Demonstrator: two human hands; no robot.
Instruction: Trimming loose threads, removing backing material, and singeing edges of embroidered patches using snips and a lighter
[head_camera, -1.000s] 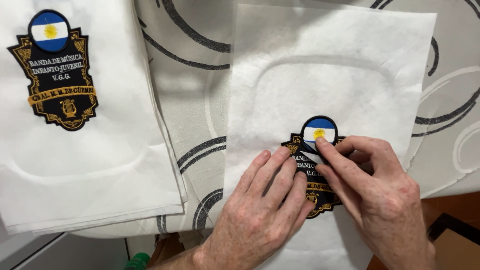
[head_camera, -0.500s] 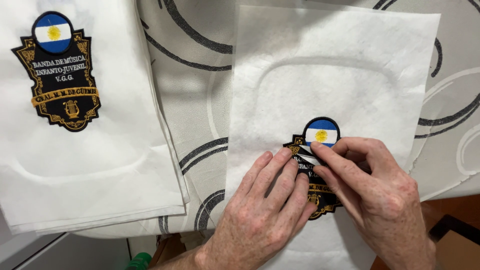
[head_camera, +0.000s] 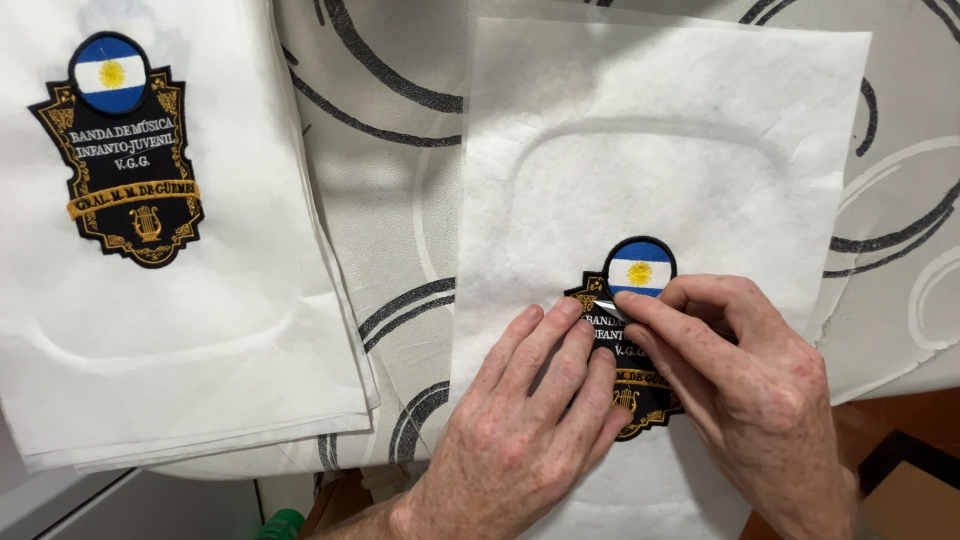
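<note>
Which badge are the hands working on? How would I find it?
Find the white fabric sheet on the right of the swirly tablecloth. Near its bottom lies a black-and-gold badge. Unlike the uncovered badge on the left, the left hand and right hand half cover it.

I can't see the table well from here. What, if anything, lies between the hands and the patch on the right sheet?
Nothing visible. Left hand lies flat on the embroidered patch; right hand pinches a small metal tool against it.

Both hands, left hand (head_camera: 520, 420) and right hand (head_camera: 750, 390), press an embroidered patch (head_camera: 630, 330) onto white fabric (head_camera: 660, 150).
</note>
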